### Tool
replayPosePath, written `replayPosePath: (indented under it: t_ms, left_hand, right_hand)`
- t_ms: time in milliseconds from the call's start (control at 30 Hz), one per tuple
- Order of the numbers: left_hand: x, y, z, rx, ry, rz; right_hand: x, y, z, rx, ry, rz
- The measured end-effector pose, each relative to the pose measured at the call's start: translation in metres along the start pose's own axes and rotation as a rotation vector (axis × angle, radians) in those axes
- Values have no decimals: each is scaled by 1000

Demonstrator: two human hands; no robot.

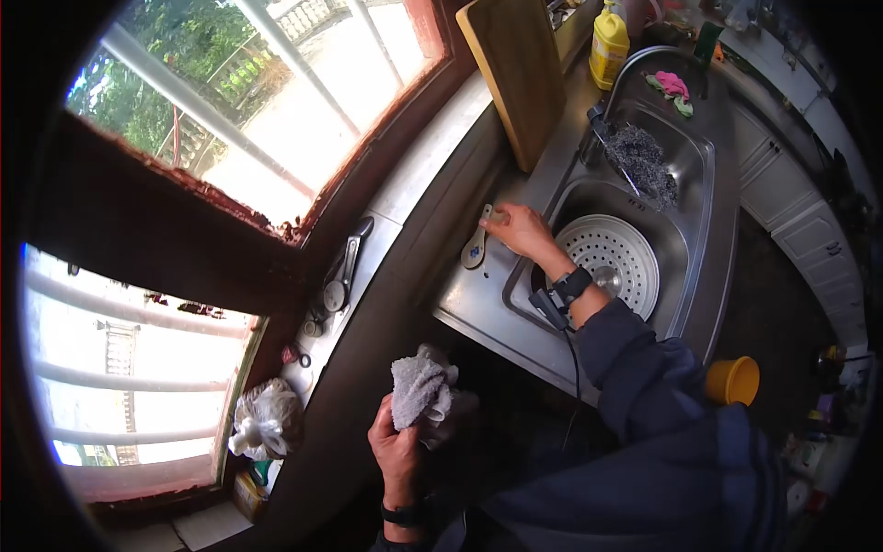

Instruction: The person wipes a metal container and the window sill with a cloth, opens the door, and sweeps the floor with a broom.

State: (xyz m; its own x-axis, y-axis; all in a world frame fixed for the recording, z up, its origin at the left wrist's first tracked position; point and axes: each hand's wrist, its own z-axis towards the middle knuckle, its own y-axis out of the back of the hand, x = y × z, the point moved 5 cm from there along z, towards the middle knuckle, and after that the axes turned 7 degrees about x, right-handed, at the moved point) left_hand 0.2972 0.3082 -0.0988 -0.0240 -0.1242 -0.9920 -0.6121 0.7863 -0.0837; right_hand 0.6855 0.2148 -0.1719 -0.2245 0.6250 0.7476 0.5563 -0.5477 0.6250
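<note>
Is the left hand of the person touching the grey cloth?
Touching: the head view shows the left hand gripping the grey cloth, with no gap between them.

Left hand [397, 453]: fingers partly behind cloth [421, 391]. Right hand [524, 230] covers part of spoon's [474, 251] handle, near counter [464, 299] edge.

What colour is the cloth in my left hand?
The cloth looks pale grey, with a faint lilac tint; the head view shows it best.

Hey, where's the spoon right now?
In the head view, the spoon is upper centre, at the steel counter left of the sink; the right hand has its fingertips on the handle.
</note>
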Motion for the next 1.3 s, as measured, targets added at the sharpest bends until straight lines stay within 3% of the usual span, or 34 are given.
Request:
replayPosePath:
  t_ms: [233,367,433,533,600,700,767,833,1000,1067,1233,1300]
  left_hand:
    - [-29,-11,41,-178,-83,147]
    - [-46,-41,80,-91,-141,148]
    - [-51,-60,101,-35,-198,176]
    - [-60,-110,146,68,-426,445]
    - [-45,-149,185,149,-577,660]
    - [17,-203,239,302,-599,964]
    - [51,-224,255,385,-765,1287]
    - [62,-232,256,424,-793,1357]
    - [88,-181,226,483,-693,1276]
    - [79,-152,192,466,-568,1274]
    - [67,-69,126,433,-483,1153]
    - [98,-18,116,502,-248,1040]
  right_hand:
    - [-18,-31,34,11,-52,68]
    - [-21,-34,34,-25,45,278]
    - [-15,-3,13,-223,177,412]
    - [-32,53,-42,-376,187,596]
    - [-42,84,-93,-397,55,791]
    - [-65,95,-150,-454,64,776]
    - [-80,89,-181,-459,-9,770]
    - [-86,87,-201,-481,-20,724]
    - [-85,74,-223,-549,-40,738]
    - [-78,69,-223,-557,-38,771]
    - [-53,53,-229,-535,14,738]
    - [-39,46,-236,-520,5,687]
